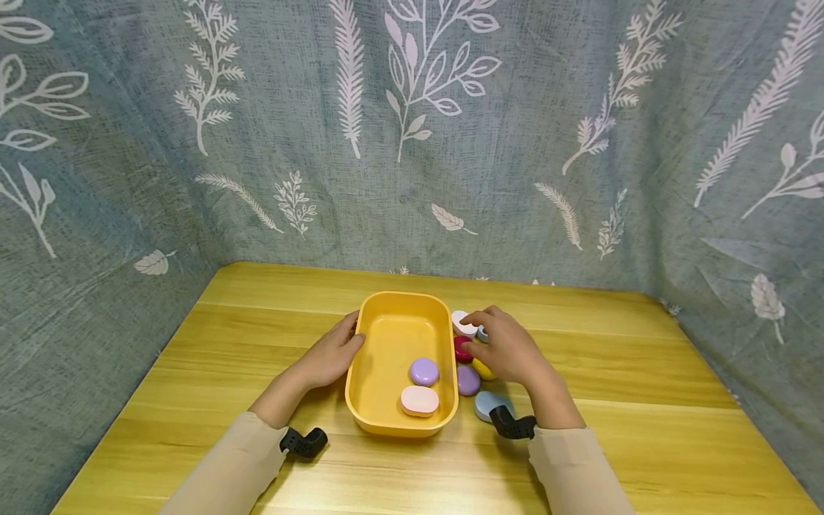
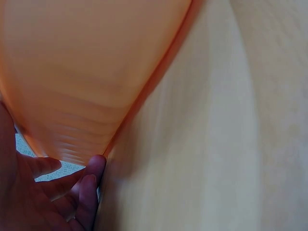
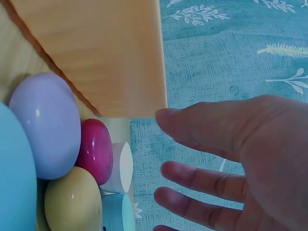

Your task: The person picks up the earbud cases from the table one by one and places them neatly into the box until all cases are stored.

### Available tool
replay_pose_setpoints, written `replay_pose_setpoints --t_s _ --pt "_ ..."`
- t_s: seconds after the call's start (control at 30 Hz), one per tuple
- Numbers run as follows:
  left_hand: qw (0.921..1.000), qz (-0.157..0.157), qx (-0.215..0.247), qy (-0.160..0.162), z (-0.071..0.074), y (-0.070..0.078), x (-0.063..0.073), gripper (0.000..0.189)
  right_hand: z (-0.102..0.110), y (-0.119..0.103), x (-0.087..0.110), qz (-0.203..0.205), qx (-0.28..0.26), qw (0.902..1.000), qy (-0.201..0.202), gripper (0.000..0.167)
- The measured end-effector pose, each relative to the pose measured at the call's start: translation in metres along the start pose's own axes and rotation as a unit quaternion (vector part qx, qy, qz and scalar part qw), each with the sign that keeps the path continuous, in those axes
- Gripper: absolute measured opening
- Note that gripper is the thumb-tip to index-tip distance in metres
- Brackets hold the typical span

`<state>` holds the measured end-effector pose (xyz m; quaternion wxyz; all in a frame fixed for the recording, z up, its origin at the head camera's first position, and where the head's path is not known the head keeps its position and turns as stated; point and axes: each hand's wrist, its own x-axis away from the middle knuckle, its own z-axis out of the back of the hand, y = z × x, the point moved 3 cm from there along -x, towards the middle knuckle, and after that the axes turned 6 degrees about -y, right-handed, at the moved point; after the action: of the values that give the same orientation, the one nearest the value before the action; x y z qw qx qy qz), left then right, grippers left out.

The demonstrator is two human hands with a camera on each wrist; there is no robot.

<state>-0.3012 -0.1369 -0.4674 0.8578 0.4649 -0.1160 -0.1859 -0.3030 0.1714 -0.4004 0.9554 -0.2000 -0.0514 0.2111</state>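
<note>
Wood-grain table (image 1: 644,436); about midway between left and right edges, a yellow tray (image 1: 383,343). Beside it, toward the right edge, from far to near: white piece (image 1: 460,325), small blue piece (image 3: 118,211), crimson piece (image 3: 95,151), yellow piece (image 3: 72,199), purple piece (image 1: 468,380), large blue piece (image 1: 489,405).

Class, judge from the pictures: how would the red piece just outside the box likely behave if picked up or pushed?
The red piece may be slippery, as its surface shines. Its rounded sides suggest it could rock or roll. The purple piece lies close, so a push that way might shift both.
</note>
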Motion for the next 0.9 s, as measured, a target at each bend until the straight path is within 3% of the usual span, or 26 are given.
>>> replay_pose_setpoints --t_s 0.47,0.9 --pt "1.0000 -0.005 0.006 0.003 0.000 -0.001 0.000 0.058 0.002 0.009 0.001 -0.017 0.002 0.9989 -0.043 0.030" --pt "1.0000 -0.001 0.001 0.002 0.000 -0.001 0.000 0.058 0.000 0.015 0.003 -0.024 0.003 0.9961 -0.085 0.033"
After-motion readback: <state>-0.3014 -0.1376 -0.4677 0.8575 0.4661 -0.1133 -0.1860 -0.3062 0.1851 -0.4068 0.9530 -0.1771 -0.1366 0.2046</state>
